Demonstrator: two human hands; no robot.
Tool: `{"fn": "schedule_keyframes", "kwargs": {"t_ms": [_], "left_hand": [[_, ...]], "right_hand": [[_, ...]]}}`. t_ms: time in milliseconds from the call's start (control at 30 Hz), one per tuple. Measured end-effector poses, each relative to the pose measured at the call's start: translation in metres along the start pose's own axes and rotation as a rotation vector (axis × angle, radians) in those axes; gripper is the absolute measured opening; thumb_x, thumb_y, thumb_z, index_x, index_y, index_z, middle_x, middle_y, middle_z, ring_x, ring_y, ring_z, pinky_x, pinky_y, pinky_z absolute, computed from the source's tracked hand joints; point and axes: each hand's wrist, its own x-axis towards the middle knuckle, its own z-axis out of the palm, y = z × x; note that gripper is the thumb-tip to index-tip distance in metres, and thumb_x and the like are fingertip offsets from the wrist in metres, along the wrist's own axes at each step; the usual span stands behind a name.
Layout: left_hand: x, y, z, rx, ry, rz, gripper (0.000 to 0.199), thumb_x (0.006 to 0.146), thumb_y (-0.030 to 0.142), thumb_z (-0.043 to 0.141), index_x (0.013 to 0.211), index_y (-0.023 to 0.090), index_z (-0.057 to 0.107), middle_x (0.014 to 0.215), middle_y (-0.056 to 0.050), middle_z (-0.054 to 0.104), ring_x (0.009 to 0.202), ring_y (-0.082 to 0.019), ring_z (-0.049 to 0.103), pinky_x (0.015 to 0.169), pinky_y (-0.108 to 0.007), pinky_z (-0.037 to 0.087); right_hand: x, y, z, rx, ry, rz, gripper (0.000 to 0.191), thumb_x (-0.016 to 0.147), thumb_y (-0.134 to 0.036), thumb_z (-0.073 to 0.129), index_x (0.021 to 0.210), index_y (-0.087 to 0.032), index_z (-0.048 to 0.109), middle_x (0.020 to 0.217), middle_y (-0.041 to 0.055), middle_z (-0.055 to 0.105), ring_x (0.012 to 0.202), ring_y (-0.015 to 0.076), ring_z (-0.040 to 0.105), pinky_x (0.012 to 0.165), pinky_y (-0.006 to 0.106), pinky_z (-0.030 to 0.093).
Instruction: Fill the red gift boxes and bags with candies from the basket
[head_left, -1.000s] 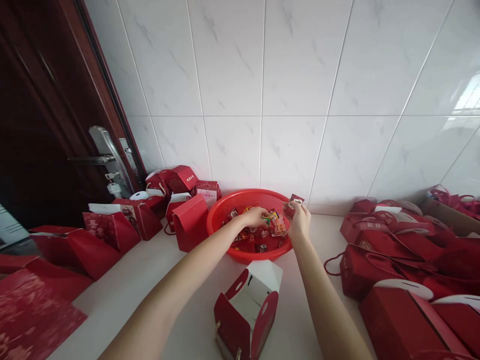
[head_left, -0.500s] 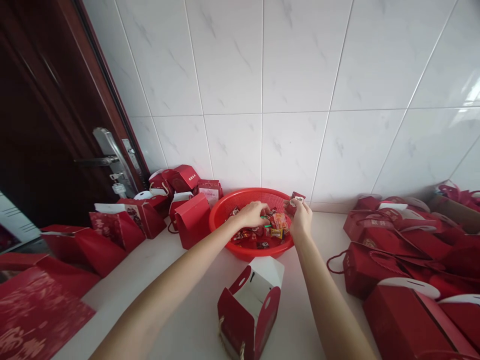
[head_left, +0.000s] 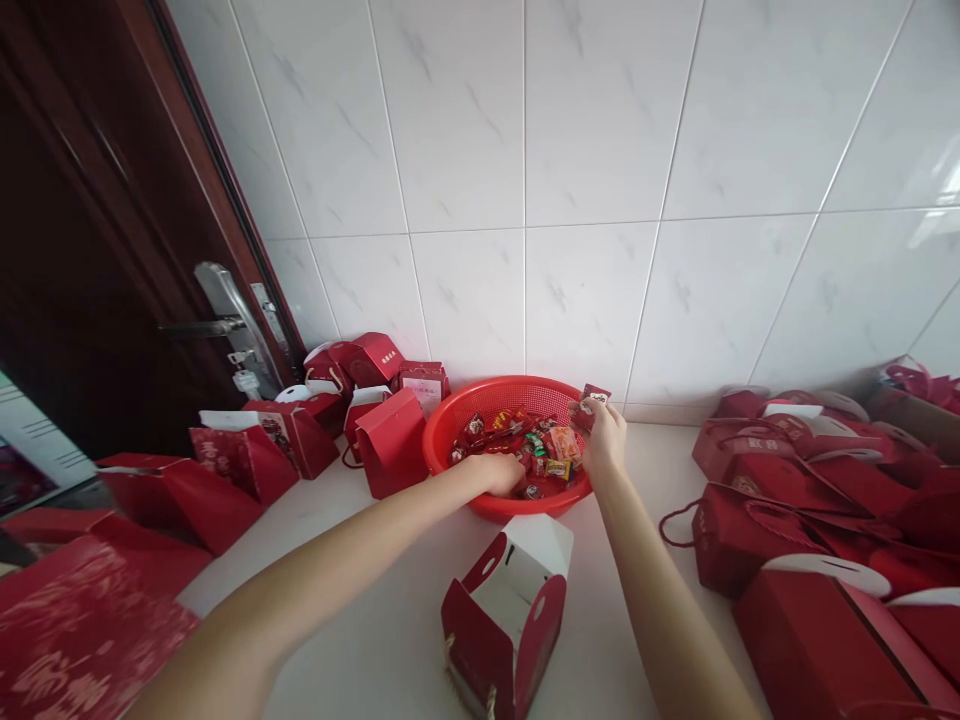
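A red plastic basket (head_left: 442,415) holds many wrapped candies (head_left: 556,468) in red, orange, yellow and green wrappers. My left hand (head_left: 504,474) reaches down among them near the front rim, its fingers curled; their tips and whatever they grip are hidden. At the basket's right rim my right hand (head_left: 606,440) is closed around dark-red wrapped candies (head_left: 595,394), which stick out above the fingers. In front of the basket stands an open red gift box (head_left: 541,620) with a white inside and a rope handle; its visible interior shows no candy.
Red gift boxes (head_left: 390,445) line the left side of the white table (head_left: 352,620), near a dark door with a metal handle (head_left: 217,325). More red boxes (head_left: 817,630) crowd the right side. A tiled wall (head_left: 465,290) rises behind the basket.
My left hand has gone lower and nearer, from above the candies down into them at the front of the basket. My right hand stays at the rim with its candies.
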Motion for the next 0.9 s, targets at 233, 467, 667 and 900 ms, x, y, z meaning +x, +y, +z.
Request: {"fn": "schedule_keyframes", "kwargs": {"t_ms": [233, 467, 667, 900], "left_hand": [[0.007, -0.016, 0.001, -0.227, 0.168, 0.038, 0.014, 0.072, 0.012, 0.066, 0.082, 0.017, 0.075, 0.083, -0.007, 0.077, 0.081, -0.027, 0.074, 0.074, -0.032, 0.058], [0.013, -0.028, -0.003, -0.423, 0.306, 0.03, 0.018, 0.089, 0.018, 0.059, 0.099, 0.016, 0.074, 0.088, -0.006, 0.08, 0.08, -0.018, 0.076, 0.067, -0.022, 0.058], [0.007, -0.026, -0.006, -0.275, 0.324, 0.014, 0.022, 0.084, 0.031, 0.067, 0.101, 0.019, 0.073, 0.097, -0.007, 0.078, 0.091, -0.023, 0.073, 0.076, -0.026, 0.054], [-0.01, -0.018, 0.001, -0.003, 0.073, -0.099, 0.019, 0.06, 0.013, 0.072, 0.079, 0.017, 0.076, 0.098, -0.013, 0.078, 0.09, -0.033, 0.073, 0.071, -0.033, 0.055]], "right_hand": [[-0.006, -0.007, 0.003, 0.013, 0.012, 0.044, 0.007, 0.067, -0.025, 0.065, 0.068, -0.02, 0.059, 0.061, 0.0003, 0.07, 0.056, 0.0153, 0.064, 0.052, 0.025, 0.053], [-0.007, -0.008, 0.005, 0.018, 0.01, 0.059, 0.007, 0.065, -0.025, 0.065, 0.068, -0.02, 0.061, 0.06, 0.0001, 0.069, 0.054, 0.014, 0.063, 0.051, 0.023, 0.052], [-0.01, -0.01, 0.006, 0.026, 0.011, 0.07, 0.007, 0.066, -0.024, 0.065, 0.068, -0.02, 0.06, 0.06, -0.0004, 0.069, 0.054, 0.0145, 0.064, 0.052, 0.024, 0.053], [-0.011, -0.013, 0.008, 0.03, 0.018, 0.09, 0.003, 0.064, -0.022, 0.063, 0.065, -0.019, 0.06, 0.058, 0.0009, 0.069, 0.053, 0.0134, 0.062, 0.05, 0.022, 0.051]]}}
